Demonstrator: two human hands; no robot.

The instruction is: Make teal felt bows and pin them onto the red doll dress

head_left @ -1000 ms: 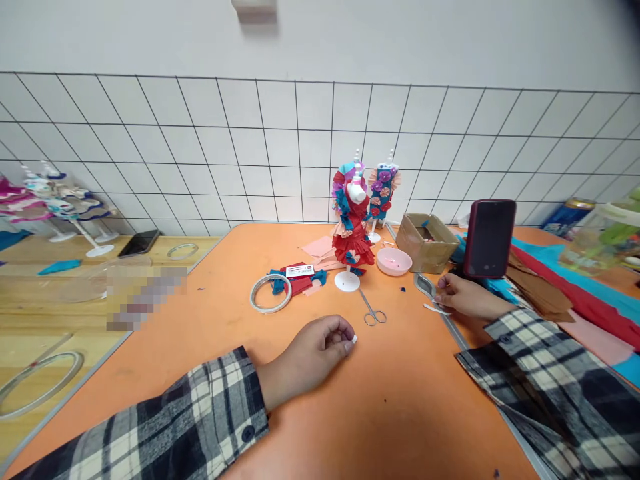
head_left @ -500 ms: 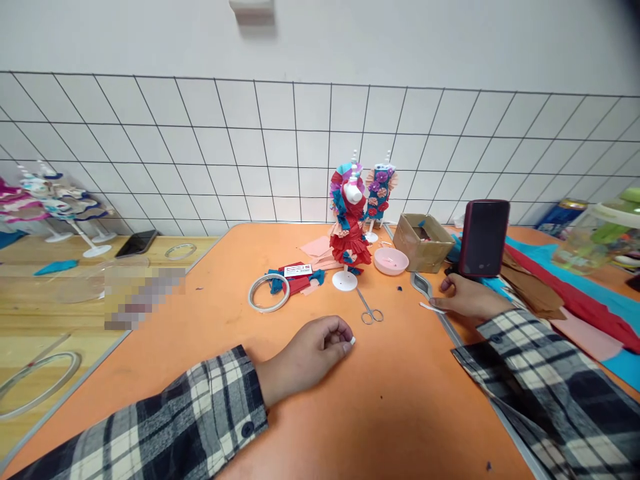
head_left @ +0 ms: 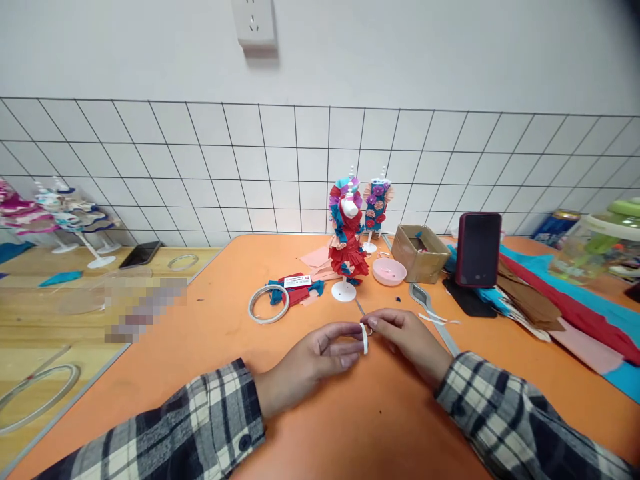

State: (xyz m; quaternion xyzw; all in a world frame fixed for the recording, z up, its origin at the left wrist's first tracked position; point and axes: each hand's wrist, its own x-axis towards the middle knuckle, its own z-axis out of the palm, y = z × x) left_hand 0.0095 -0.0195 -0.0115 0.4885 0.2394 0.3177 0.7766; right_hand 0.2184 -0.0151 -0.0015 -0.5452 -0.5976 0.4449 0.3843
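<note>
Both my hands meet over the middle of the orange table (head_left: 380,427). My left hand (head_left: 315,360) and my right hand (head_left: 407,340) pinch a small white strip (head_left: 365,337) between their fingertips, one from each side. Small scissors (head_left: 361,313) lie just behind the hands, partly hidden by my right fingers. A mannequin in a red and blue paper dress (head_left: 346,243) stands on a white base further back, with a second small dress figure (head_left: 375,203) behind it. A white tape ring (head_left: 269,304) lies to the left of the mannequin.
A pink dish (head_left: 389,271), a cardboard box (head_left: 420,253) and an upright dark phone (head_left: 477,249) stand at the right. Coloured paper sheets (head_left: 575,307) cover the right side. Red and blue scraps (head_left: 297,288) lie by the tape ring. A wooden table (head_left: 40,333) with more figures is left.
My right hand has moved left from the table's right edge to my left hand, and both now pinch the white strip. The camera view has tilted up a little.
</note>
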